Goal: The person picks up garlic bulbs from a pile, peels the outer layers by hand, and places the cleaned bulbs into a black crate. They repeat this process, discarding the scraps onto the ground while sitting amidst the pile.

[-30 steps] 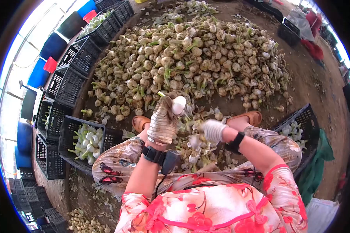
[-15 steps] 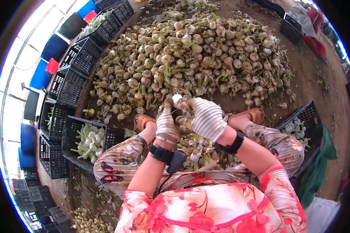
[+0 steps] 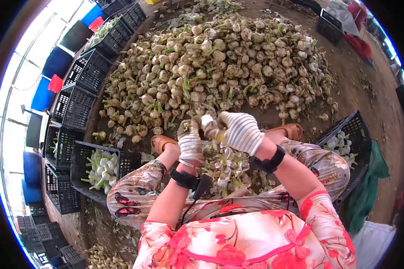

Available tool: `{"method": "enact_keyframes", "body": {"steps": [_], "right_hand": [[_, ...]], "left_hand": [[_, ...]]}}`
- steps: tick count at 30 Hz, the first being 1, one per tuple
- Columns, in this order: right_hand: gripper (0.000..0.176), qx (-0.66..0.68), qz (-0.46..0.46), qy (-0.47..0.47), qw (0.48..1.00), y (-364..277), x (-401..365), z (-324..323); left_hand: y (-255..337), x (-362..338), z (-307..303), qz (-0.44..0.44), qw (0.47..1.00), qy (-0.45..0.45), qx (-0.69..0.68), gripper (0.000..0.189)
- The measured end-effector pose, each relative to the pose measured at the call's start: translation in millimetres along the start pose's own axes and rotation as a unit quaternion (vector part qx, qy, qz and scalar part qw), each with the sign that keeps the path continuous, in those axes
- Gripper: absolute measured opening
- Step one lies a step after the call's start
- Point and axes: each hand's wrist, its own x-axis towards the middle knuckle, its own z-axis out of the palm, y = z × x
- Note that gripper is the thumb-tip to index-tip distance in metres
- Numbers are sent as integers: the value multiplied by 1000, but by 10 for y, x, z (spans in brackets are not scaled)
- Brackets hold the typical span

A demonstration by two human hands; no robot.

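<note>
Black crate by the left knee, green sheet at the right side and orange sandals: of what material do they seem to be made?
Black crate: probably rigid moulded plastic, from its regular lattice openings.
Green sheet: limp and dull, with soft folds; likely woven fabric, though fine netting is possible.
Orange sandals: smooth, thick, evenly coloured; perhaps foam or rubber, but leather-like material cannot be excluded.

Right hand (image 3: pixel 242 133), first well apart, now close beside left hand (image 3: pixel 190 141)

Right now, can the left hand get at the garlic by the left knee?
Likely yes: the garlic lies uncovered in its crate, though the left leg is partly between and the left hand is busy at a bulb.
</note>
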Motion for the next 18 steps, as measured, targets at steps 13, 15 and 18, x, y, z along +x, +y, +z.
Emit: {"method": "enact_keyframes", "body": {"steps": [13, 15, 18], "right_hand": [[28, 62, 115, -122, 984, 985, 76, 543], [26, -47, 79, -175, 980, 1231, -86, 906], [22, -79, 58, -257, 961, 1585, -376, 1365]], "left_hand": [[73, 108, -200, -227, 940, -58, -247, 30], [150, 80, -139, -244, 932, -12, -266, 23], [-53, 215, -138, -241, 940, 15, -240, 17]]}}
